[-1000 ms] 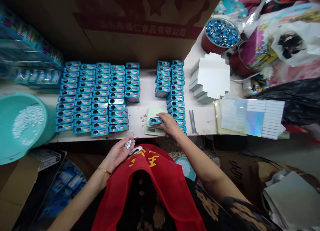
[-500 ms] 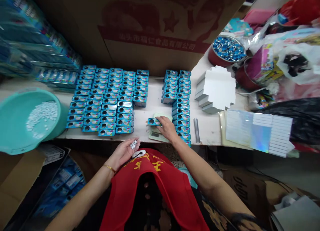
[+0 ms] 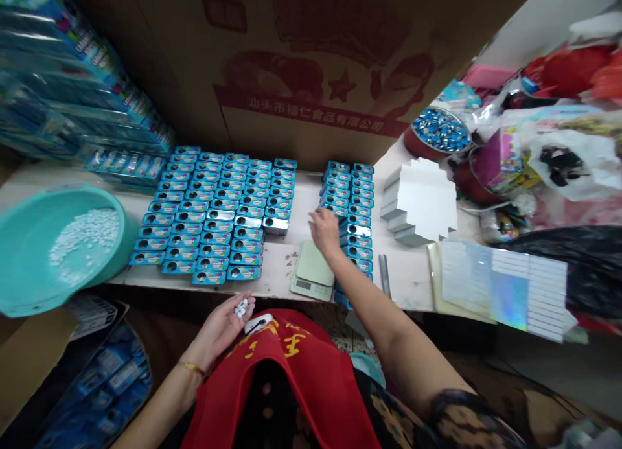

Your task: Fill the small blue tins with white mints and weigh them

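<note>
My left hand [image 3: 227, 326] is turned palm up near the table's front edge, cupping several small white tablets [image 3: 241, 308]. My right hand [image 3: 324, 232] hovers beyond a pale green digital scale [image 3: 315, 261], its fingers bent and slightly apart with nothing visible in them. Just right of its fingertips stands the shorter column of blue tins [image 3: 335, 199], each with a dark round spot on top. Farther left, a larger block of the same blue tins [image 3: 208, 219] stands in several columns.
A turquoise basin [image 3: 127, 232] with white tablets stands at left. Wrapped blue packs [image 3: 121, 92] are stacked behind it. A large carton [image 3: 301, 131] walls off the back. White folded cards [image 3: 422, 203], a metal strip [image 3: 384, 274] and a bowl of blue caps [image 3: 440, 133] lie right.
The blue tin that my right hand held over the scale is gone from its fingers. That hand has moved away from me, uncovering the scale. The whole view has shifted.
</note>
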`<act>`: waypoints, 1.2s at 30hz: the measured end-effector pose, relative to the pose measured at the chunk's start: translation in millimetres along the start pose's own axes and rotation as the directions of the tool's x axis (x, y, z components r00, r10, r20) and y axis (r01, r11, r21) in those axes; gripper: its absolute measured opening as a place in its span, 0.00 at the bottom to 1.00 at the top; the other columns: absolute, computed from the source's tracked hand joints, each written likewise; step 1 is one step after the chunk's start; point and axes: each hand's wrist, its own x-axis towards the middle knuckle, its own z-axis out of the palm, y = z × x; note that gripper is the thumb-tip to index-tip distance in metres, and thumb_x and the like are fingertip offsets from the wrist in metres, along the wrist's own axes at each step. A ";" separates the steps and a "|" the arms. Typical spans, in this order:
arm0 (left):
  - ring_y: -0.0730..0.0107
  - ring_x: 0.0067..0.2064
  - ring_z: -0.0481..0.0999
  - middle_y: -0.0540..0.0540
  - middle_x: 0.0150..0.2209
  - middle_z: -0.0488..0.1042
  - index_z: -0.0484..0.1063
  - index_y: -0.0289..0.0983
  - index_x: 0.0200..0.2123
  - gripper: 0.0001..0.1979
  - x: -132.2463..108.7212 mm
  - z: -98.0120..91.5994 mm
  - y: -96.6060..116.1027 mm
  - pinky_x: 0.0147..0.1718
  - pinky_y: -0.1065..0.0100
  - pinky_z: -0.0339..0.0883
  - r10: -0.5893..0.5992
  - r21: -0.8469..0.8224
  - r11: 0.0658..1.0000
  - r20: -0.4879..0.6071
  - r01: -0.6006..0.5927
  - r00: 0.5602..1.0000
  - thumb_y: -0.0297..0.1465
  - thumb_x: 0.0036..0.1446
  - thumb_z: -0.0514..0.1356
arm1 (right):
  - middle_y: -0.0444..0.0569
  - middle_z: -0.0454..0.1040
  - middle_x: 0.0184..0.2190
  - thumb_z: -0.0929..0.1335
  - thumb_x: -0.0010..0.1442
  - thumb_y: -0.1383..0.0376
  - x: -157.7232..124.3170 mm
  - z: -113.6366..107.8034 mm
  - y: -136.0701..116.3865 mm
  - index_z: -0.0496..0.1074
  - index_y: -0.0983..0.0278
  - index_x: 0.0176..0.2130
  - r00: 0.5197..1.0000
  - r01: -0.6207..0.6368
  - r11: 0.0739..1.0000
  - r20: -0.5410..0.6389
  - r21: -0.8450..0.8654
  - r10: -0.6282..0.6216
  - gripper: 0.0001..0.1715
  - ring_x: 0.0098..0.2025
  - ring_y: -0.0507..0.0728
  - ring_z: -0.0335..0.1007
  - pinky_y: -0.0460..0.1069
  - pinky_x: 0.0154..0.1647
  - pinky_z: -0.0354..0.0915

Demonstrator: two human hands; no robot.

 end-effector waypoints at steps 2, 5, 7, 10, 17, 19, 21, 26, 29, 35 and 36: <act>0.69 0.32 0.76 0.39 0.31 0.75 0.71 0.29 0.36 0.09 0.4 -2.9 1.6 0.32 0.70 0.73 0.003 -0.018 1.000 -0.011 -0.003 1.000 0.19 0.54 0.53 | 0.55 0.64 0.47 0.61 0.58 0.66 2.4 -5.2 32.0 0.70 0.62 0.45 0.990 -0.136 0.987 -0.053 -0.088 0.132 0.15 0.48 0.62 0.54 0.56 0.44 0.55; 0.68 0.32 0.76 0.39 0.31 0.75 0.72 0.29 0.36 0.09 0.1 -4.5 0.5 0.31 0.70 0.73 0.014 -0.025 1.000 -0.011 -0.015 1.000 0.19 0.54 0.53 | 0.54 0.65 0.46 0.62 0.58 0.64 10.2 -5.1 60.9 0.73 0.61 0.40 0.990 -0.134 0.970 0.012 -0.205 0.139 0.12 0.46 0.63 0.55 0.54 0.40 0.55; 0.69 0.32 0.76 0.39 0.31 0.75 0.72 0.28 0.35 0.08 -0.3 -4.9 -1.2 0.31 0.71 0.73 0.021 -0.016 1.000 0.000 -0.021 1.000 0.19 0.54 0.54 | 0.53 0.63 0.49 0.62 0.58 0.65 10.3 -7.8 65.1 0.73 0.61 0.37 0.996 -0.048 0.964 0.060 -0.262 0.065 0.11 0.47 0.63 0.54 0.54 0.41 0.54; 0.70 0.31 0.76 0.39 0.31 0.75 0.72 0.28 0.34 0.08 -1.0 -5.1 -3.2 0.31 0.71 0.72 0.031 0.005 0.999 0.013 -0.031 0.999 0.19 0.54 0.53 | 0.52 0.62 0.51 0.60 0.60 0.66 -6.3 -28.8 54.8 0.72 0.62 0.37 0.993 0.092 0.949 0.098 -0.301 -0.065 0.13 0.48 0.62 0.54 0.55 0.45 0.52; 0.69 0.32 0.76 0.39 0.31 0.75 0.72 0.28 0.30 0.07 -1.8 12.2 -3.4 0.33 0.71 0.72 0.017 0.029 0.999 0.003 -0.017 1.000 0.18 0.53 0.54 | 0.52 0.64 0.49 0.59 0.60 0.70 -82.5 -79.4 -4.5 0.70 0.60 0.41 0.889 0.403 0.893 0.317 -0.201 -0.330 0.14 0.45 0.60 0.57 0.54 0.42 0.53; 0.69 0.32 0.76 0.39 0.31 0.75 0.72 0.28 0.31 0.07 -1.4 18.1 -4.0 0.32 0.71 0.72 0.010 0.043 0.999 0.022 -0.011 1.000 0.18 0.53 0.54 | 0.53 0.66 0.47 0.60 0.59 0.70 -94.5 -73.7 -14.2 0.70 0.61 0.40 0.871 0.411 0.894 0.364 -0.176 -0.329 0.13 0.43 0.59 0.59 0.53 0.42 0.54; 0.69 0.32 0.76 0.39 0.31 0.75 0.72 0.28 0.32 0.08 -0.5 20.3 -4.9 0.32 0.70 0.73 -0.003 0.062 0.998 0.041 0.001 0.999 0.18 0.54 0.53 | 0.53 0.68 0.46 0.61 0.60 0.69 -101.0 -66.5 -14.6 0.70 0.61 0.42 0.882 0.372 0.916 0.364 -0.150 -0.299 0.13 0.43 0.59 0.60 0.53 0.42 0.56; 0.69 0.32 0.76 0.38 0.31 0.75 0.72 0.26 0.33 0.08 2.1 15.2 -8.0 0.32 0.71 0.73 -0.006 0.083 0.997 0.034 0.003 0.999 0.19 0.54 0.52 | 0.53 0.68 0.48 0.63 0.59 0.62 -108.4 -67.5 12.6 0.67 0.64 0.48 0.967 0.201 0.979 0.153 0.040 -0.205 0.18 0.47 0.59 0.62 0.53 0.46 0.58; 0.68 0.33 0.76 0.37 0.31 0.75 0.72 0.26 0.33 0.09 2.3 13.2 -9.1 0.33 0.71 0.73 0.000 0.077 0.997 0.042 -0.003 0.999 0.18 0.54 0.52 | 0.53 0.70 0.45 0.62 0.60 0.63 -113.2 -73.7 31.2 0.69 0.64 0.46 0.993 0.097 0.988 0.052 0.122 -0.104 0.16 0.46 0.59 0.64 0.53 0.46 0.60; 0.65 0.38 0.76 0.35 0.35 0.75 0.72 0.26 0.35 0.10 3.3 10.5 -11.5 0.37 0.68 0.72 0.007 0.083 0.996 0.058 -0.012 0.998 0.17 0.53 0.53 | 0.51 0.72 0.43 0.63 0.59 0.64 -122.4 -72.8 46.3 0.70 0.63 0.44 0.996 0.067 0.989 0.051 0.134 -0.074 0.13 0.46 0.59 0.65 0.55 0.47 0.58; 0.65 0.39 0.76 0.35 0.36 0.75 0.72 0.26 0.35 0.10 4.0 9.6 -12.1 0.37 0.68 0.72 0.011 0.089 0.996 0.060 -0.017 0.998 0.17 0.53 0.52 | 0.51 0.72 0.43 0.63 0.59 0.63 -122.9 -72.1 46.4 0.70 0.63 0.44 0.996 0.069 0.989 0.048 0.133 -0.076 0.13 0.46 0.59 0.64 0.55 0.47 0.57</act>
